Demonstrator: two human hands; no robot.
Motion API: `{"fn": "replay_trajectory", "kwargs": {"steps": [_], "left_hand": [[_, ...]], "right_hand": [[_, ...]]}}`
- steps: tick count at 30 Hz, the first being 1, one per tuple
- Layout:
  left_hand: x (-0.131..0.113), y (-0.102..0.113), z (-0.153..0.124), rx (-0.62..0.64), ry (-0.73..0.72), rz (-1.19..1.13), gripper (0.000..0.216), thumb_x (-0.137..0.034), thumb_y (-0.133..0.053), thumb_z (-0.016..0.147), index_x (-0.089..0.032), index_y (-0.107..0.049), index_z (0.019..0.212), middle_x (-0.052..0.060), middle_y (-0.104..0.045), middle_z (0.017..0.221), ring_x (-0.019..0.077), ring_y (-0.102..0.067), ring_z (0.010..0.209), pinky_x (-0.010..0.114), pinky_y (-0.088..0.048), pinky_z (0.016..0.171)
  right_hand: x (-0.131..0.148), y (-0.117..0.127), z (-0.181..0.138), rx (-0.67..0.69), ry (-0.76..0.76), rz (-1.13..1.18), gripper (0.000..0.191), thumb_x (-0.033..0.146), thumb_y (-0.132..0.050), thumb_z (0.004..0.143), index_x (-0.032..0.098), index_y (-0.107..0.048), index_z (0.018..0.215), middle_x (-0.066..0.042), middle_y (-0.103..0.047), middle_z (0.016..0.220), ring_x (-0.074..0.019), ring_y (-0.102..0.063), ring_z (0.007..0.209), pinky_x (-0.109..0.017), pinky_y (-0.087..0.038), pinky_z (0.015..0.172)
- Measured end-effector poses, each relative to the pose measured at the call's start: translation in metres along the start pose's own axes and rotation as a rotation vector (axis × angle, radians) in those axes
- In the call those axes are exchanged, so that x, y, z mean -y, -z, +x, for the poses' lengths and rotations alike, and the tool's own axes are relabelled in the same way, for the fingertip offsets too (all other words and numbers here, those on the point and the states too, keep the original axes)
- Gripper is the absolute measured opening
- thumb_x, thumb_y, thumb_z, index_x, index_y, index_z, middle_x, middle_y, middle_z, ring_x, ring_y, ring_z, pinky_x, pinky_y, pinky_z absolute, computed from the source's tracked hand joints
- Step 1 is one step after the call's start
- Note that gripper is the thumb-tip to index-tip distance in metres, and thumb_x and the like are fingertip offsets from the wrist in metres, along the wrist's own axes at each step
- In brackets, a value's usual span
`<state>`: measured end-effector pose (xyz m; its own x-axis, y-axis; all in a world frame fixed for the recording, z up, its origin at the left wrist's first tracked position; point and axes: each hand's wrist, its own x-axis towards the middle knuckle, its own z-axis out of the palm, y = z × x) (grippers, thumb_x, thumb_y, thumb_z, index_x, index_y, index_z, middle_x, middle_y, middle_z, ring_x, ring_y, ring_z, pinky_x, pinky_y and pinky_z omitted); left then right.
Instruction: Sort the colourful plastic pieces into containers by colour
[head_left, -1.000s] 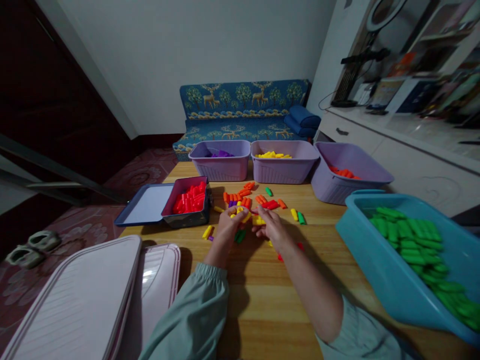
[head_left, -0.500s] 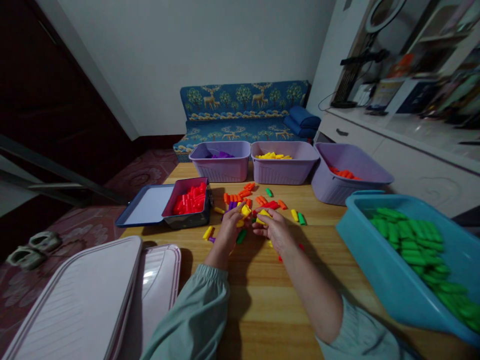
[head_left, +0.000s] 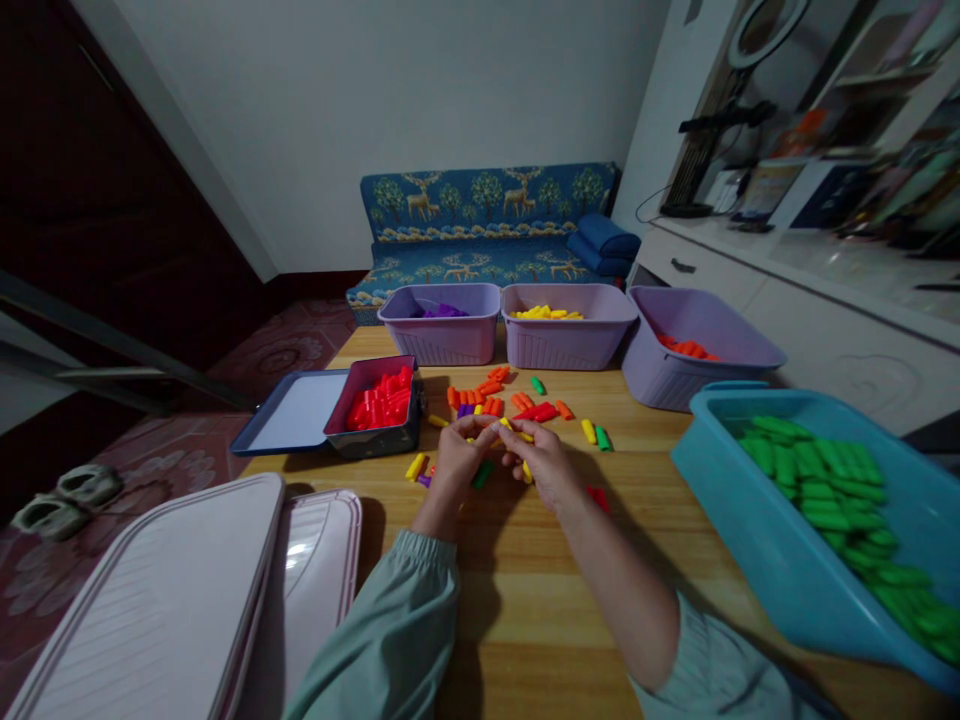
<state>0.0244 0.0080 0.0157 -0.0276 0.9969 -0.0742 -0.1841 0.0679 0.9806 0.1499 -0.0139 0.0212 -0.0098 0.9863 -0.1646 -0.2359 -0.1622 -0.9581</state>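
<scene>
Over the middle of the wooden table (head_left: 517,580), my left hand (head_left: 459,460) and my right hand (head_left: 546,465) meet at the fingertips. Both are closed on small yellow plastic pieces (head_left: 527,471), partly hidden by the fingers. Around them lie loose pieces: a green piece (head_left: 482,474) under my left hand, a red piece (head_left: 598,498) by my right wrist, and a yellow piece (head_left: 415,466) to the left. Beyond the fingers are several orange pieces (head_left: 491,387), a red piece (head_left: 541,411) and purple pieces (head_left: 466,410).
Purple bins hold purple pieces (head_left: 442,311), yellow pieces (head_left: 546,312) and orange-red pieces (head_left: 684,347). On the right stands a blue bin (head_left: 739,520) of green pieces. A hinged box (head_left: 379,440) of red pieces is at left, near stacked lids (head_left: 165,590).
My hands have come together from slightly apart, with yellow pieces in both. My right hand has turned a little, and a red piece by its wrist shows more fully.
</scene>
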Motion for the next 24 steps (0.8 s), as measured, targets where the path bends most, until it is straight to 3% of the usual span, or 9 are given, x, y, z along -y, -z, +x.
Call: {"fn": "replay_trajectory", "kwargs": {"steps": [3,7,15,24], "left_hand": [[-0.0006,-0.0009,0.0004,0.000,-0.044,0.026,0.036,-0.043,-0.083,0.056,-0.013,-0.071,0.071,0.003,-0.066,0.065,0.0100,-0.053,0.056,0.020,-0.039,0.053],[-0.0019,-0.0009,0.0006,0.008,-0.090,0.054,0.034,-0.044,-0.081,0.058,-0.013,-0.071,0.067,0.002,-0.063,0.060,0.0084,-0.047,0.053,0.019,-0.033,0.049],[-0.0030,0.0007,-0.0015,-0.013,-0.080,0.072,0.035,-0.047,-0.079,0.060,-0.014,-0.069,0.064,-0.002,-0.053,0.049,0.0088,-0.045,0.050,0.019,-0.032,0.048],[-0.0032,0.0015,-0.0014,-0.014,-0.062,0.075,0.034,-0.047,-0.078,0.061,-0.014,-0.068,0.063,-0.002,-0.054,0.050,0.0097,-0.049,0.052,0.020,-0.034,0.049]], "right_hand": [[-0.0024,0.0002,0.0008,0.032,-0.007,0.048,0.045,0.048,-0.076,0.065,0.016,-0.063,0.092,0.006,-0.054,0.063,-0.0024,-0.043,0.045,-0.011,-0.024,0.034],[-0.0019,-0.0001,0.0000,0.037,-0.037,0.075,0.046,0.049,-0.077,0.062,0.016,-0.059,0.088,0.008,-0.048,0.063,-0.0003,-0.036,0.042,-0.011,-0.017,0.034],[-0.0011,-0.0002,0.0017,-0.055,-0.047,0.121,0.049,0.047,-0.079,0.056,0.015,-0.060,0.089,0.007,-0.050,0.061,-0.0011,-0.038,0.042,-0.012,-0.018,0.035],[0.0029,0.0016,0.0025,-0.104,-0.038,0.220,0.039,0.044,-0.077,0.059,0.016,-0.058,0.079,0.003,-0.057,0.066,-0.0016,-0.042,0.041,-0.013,-0.020,0.034]]}}
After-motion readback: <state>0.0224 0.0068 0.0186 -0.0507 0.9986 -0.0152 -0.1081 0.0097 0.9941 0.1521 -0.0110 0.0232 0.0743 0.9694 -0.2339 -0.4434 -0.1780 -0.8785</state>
